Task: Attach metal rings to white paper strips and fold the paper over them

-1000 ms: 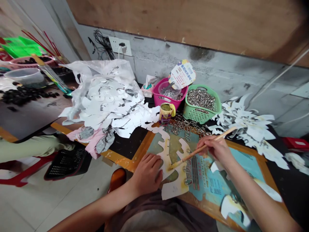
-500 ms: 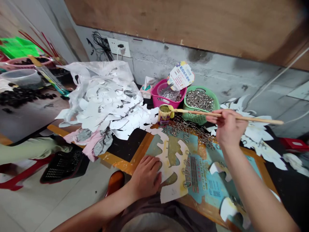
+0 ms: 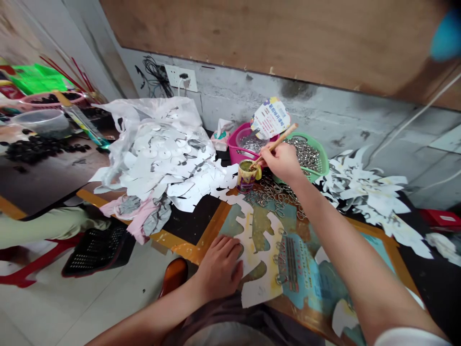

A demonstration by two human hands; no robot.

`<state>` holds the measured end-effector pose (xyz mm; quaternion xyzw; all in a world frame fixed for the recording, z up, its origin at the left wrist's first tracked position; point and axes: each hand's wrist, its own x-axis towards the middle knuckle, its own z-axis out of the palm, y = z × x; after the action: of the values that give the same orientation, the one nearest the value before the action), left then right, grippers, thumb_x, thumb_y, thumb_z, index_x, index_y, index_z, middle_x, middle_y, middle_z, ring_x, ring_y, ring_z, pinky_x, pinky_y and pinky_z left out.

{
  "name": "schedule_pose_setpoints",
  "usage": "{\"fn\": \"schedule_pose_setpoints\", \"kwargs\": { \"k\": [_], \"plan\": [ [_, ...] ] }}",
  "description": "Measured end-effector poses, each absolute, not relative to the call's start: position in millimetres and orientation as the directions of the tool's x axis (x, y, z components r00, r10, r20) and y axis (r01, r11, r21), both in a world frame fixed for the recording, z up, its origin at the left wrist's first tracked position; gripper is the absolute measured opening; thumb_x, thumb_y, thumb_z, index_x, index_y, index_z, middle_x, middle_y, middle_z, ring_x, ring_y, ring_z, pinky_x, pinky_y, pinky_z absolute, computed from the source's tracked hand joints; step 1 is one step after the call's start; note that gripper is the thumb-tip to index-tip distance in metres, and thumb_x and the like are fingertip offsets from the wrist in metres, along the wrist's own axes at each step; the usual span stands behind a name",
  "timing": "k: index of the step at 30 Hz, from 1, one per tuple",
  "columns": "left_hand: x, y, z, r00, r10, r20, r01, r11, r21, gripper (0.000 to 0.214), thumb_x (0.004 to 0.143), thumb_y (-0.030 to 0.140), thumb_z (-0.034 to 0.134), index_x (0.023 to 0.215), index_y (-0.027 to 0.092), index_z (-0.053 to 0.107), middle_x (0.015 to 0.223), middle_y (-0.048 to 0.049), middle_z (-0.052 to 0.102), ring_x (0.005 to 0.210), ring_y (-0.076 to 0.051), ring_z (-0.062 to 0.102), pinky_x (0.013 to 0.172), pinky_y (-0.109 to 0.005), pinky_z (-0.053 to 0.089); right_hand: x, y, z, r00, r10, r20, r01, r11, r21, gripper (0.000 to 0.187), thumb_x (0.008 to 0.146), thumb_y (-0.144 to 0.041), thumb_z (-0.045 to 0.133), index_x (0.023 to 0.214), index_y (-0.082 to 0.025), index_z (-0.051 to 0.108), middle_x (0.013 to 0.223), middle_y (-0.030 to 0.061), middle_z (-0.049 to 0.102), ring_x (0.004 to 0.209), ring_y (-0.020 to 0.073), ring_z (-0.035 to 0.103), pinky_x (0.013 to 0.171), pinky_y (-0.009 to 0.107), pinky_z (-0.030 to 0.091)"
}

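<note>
My right hand [image 3: 283, 161] is closed round a wooden brush stick [image 3: 275, 143], whose tip dips into a small glue pot [image 3: 247, 174] holding yellowish-green paste. My left hand [image 3: 219, 268] lies flat with fingers spread, pressing down a white paper cut-out [image 3: 258, 259] smeared with glue on the work board [image 3: 212, 226]. Several metal rings [image 3: 279, 197] lie loose between the pot and the cut-out.
A green basket [image 3: 322, 161] of metal rings and a pink basket [image 3: 234, 144] stand at the back. A large pile of white cut-outs [image 3: 162, 158] lies left, more cut-outs [image 3: 367, 187] right. Another person's sleeve [image 3: 43, 223] shows at left. The table's edge runs near my lap.
My right hand carried the brush from the cut-out up and back to the glue pot, and its tip now sits in the pot. My left hand stayed flat on the paper.
</note>
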<state>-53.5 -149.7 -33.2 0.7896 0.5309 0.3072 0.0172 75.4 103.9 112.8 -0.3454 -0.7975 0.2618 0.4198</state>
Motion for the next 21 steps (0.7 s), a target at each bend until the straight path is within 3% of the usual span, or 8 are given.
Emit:
{"fn": "schedule_pose_setpoints", "kwargs": {
  "k": [4, 9, 13, 17, 21],
  "plan": [
    [-53.5, -150.8, -32.6, 0.26, 0.857, 0.445, 0.827, -0.436, 0.356, 0.022, 0.083, 0.019, 0.055, 0.104, 0.015, 0.058, 0.106, -0.0135, 0.065, 0.097, -0.029, 0.059, 0.09, -0.049, 0.051, 95.8, 100.5, 125.7, -0.142, 0.81, 0.569, 0.106, 0.583, -0.805, 0.022, 0.087, -0.032, 0.06, 0.072, -0.016, 0.065, 0.058, 0.0009, 0.066, 0.056, 0.0164, 0.071, 0.059, 0.028, 0.062],
    [-53.8, -150.8, -34.9, 0.257, 0.861, 0.439, 0.823, -0.433, 0.367, 0.023, 0.083, 0.018, 0.055, 0.106, 0.015, 0.057, 0.107, -0.0135, 0.064, 0.097, -0.029, 0.058, 0.09, -0.049, 0.051, 142.4, 91.0, 124.5, -0.013, 0.882, 0.472, -0.047, 0.471, -0.881, 0.023, 0.085, -0.024, 0.058, 0.064, -0.017, 0.063, 0.054, 0.001, 0.065, 0.046, 0.0131, 0.066, 0.047, 0.023, 0.058],
    [-56.1, -152.9, -32.2, 0.243, 0.876, 0.417, 0.812, -0.419, 0.406, 0.029, 0.085, 0.019, 0.054, 0.114, 0.017, 0.054, 0.115, -0.0142, 0.061, 0.103, -0.03, 0.058, 0.092, -0.049, 0.051, 179.8, 69.4, 99.7, -0.106, 0.942, 0.318, -0.108, 0.307, -0.946, 0.02, 0.077, -0.026, 0.063, 0.062, -0.015, 0.068, 0.054, 0.0027, 0.067, 0.039, 0.0128, 0.061, 0.038, 0.021, 0.053],
    [-60.9, -149.9, -22.5, 0.201, 0.903, 0.379, 0.787, -0.38, 0.486, 0.043, 0.087, 0.021, 0.053, 0.129, 0.016, 0.045, 0.127, -0.0177, 0.053, 0.113, -0.029, 0.056, 0.093, -0.044, 0.053, 205.7, 42.4, 69.5, -0.228, 0.951, 0.208, -0.111, 0.186, -0.976, 0.021, 0.075, -0.035, 0.076, 0.067, -0.016, 0.072, 0.066, 0.004, 0.071, 0.048, 0.0136, 0.066, 0.047, 0.022, 0.058],
    [-69.1, -126.6, -17.5, 0.231, 0.888, 0.398, 0.827, -0.395, 0.399, 0.02, 0.092, 0.018, 0.049, 0.11, 0.017, 0.057, 0.114, -0.0144, 0.059, 0.105, -0.028, 0.059, 0.092, -0.044, 0.051, 208.8, 26.9, 47.2, -0.303, 0.944, 0.128, -0.05, 0.118, -0.992, 0.019, 0.075, -0.037, 0.081, 0.078, -0.02, 0.074, 0.075, 0.0029, 0.073, 0.062, 0.0159, 0.072, 0.061, 0.024, 0.063]
  ]
}}
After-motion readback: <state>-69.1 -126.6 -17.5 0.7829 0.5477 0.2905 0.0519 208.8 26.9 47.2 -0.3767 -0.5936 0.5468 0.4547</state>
